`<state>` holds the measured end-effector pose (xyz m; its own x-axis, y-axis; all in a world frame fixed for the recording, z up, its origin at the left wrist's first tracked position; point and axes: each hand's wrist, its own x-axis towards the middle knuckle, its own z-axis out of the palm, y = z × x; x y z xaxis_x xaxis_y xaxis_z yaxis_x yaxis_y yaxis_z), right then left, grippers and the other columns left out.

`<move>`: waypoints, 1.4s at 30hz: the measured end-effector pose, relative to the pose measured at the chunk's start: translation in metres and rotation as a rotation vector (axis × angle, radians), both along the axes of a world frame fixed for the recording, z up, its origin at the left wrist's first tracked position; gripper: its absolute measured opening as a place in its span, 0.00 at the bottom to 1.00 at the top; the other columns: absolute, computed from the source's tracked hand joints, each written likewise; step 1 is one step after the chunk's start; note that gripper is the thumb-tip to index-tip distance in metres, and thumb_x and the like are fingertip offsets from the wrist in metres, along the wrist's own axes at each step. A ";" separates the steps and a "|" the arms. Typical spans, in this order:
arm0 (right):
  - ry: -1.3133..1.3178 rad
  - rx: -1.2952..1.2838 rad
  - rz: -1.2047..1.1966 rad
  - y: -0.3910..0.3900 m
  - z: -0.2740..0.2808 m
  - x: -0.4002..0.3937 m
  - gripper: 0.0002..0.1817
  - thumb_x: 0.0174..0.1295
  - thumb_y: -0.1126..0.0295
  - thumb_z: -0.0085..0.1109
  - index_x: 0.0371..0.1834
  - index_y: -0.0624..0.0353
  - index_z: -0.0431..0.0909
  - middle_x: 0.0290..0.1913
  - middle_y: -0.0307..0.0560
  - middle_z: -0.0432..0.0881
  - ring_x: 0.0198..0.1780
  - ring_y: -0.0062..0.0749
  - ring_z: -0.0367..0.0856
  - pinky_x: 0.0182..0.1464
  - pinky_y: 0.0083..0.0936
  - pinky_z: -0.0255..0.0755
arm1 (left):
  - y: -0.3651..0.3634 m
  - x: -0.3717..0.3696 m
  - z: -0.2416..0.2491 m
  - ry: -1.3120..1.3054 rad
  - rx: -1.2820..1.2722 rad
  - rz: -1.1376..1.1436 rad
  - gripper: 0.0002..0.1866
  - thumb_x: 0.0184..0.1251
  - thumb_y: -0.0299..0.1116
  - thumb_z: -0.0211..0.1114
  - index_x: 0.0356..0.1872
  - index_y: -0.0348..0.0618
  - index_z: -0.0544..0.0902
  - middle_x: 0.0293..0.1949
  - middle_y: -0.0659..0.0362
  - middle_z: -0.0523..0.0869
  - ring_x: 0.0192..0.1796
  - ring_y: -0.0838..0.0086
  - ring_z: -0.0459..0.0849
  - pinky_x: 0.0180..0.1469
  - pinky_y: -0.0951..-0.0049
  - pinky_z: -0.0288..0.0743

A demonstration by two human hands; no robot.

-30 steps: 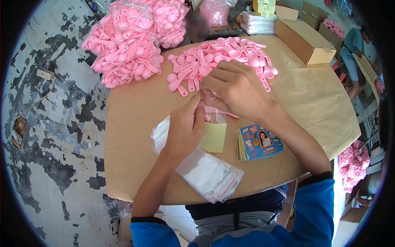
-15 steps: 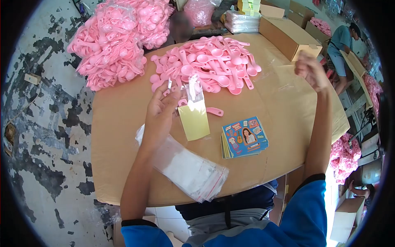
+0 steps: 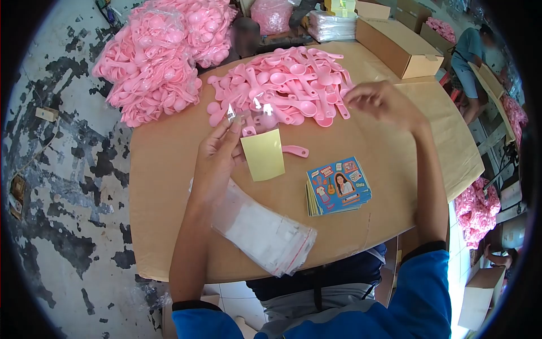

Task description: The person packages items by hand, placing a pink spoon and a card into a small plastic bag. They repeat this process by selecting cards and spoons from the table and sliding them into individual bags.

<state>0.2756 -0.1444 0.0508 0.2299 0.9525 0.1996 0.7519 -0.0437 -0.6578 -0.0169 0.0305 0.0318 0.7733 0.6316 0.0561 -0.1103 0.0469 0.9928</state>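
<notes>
My left hand (image 3: 219,144) pinches the edge of a clear plastic bag (image 3: 257,107) that has a plain yellow card (image 3: 263,155) in its lower part. My right hand (image 3: 392,106) is in the air at the right side of a heap of pink plastic measuring spoons (image 3: 293,85), its fingers bent and loosely apart with nothing visible in them. One pink spoon handle (image 3: 296,151) sticks out from behind the bag. Below my left hand lies a stack of clear resealable bags (image 3: 262,230). To its right sits a stack of blue printed cards (image 3: 339,186).
Large clear sacks of pink spoons (image 3: 152,62) stand at the table's back left. A cardboard box (image 3: 398,48) rests at the back right, near packed clear bags (image 3: 332,27). Brown paper (image 3: 395,169) covers the table. Another person (image 3: 468,59) is at the far right.
My right hand has swung left and slightly down toward the spoon heap. The bag with the yellow card has risen slightly in my left hand.
</notes>
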 end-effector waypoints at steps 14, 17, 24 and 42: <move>0.468 0.320 0.136 0.037 -0.005 -0.136 0.11 0.64 0.71 0.66 0.48 0.57 0.84 0.32 0.36 0.85 0.32 0.12 0.77 0.33 0.16 0.71 | -0.023 -0.002 0.001 -0.178 0.192 -0.033 0.18 0.77 0.35 0.57 0.60 0.34 0.78 0.48 0.58 0.84 0.50 0.78 0.82 0.52 0.77 0.77; 0.517 0.436 0.175 0.041 -0.015 -0.134 0.11 0.63 0.72 0.66 0.48 0.58 0.85 0.35 0.36 0.87 0.34 0.11 0.78 0.34 0.15 0.73 | -0.026 -0.002 0.003 -0.190 0.157 -0.014 0.16 0.76 0.34 0.58 0.57 0.34 0.81 0.47 0.58 0.85 0.47 0.79 0.83 0.49 0.76 0.79; 0.522 0.405 0.222 0.035 -0.008 -0.130 0.11 0.65 0.73 0.64 0.50 0.60 0.84 0.37 0.39 0.87 0.37 0.12 0.80 0.41 0.16 0.77 | -0.024 -0.007 0.000 -0.200 0.051 -0.041 0.16 0.75 0.33 0.56 0.56 0.34 0.80 0.45 0.54 0.87 0.43 0.72 0.87 0.48 0.69 0.83; 0.404 0.538 0.374 0.028 -0.014 -0.109 0.14 0.59 0.84 0.58 0.46 0.62 0.86 0.39 0.47 0.88 0.40 0.24 0.84 0.43 0.21 0.77 | -0.020 -0.015 0.016 -0.150 0.270 -0.223 0.07 0.74 0.25 0.56 0.47 0.36 0.80 0.46 0.55 0.86 0.46 0.76 0.85 0.42 0.75 0.85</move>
<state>0.1670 -0.1168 0.0367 0.0656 0.7769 0.6262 0.3504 0.5697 -0.7434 -0.0322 0.0100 0.0478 0.8608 0.3952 0.3208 -0.2722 -0.1752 0.9462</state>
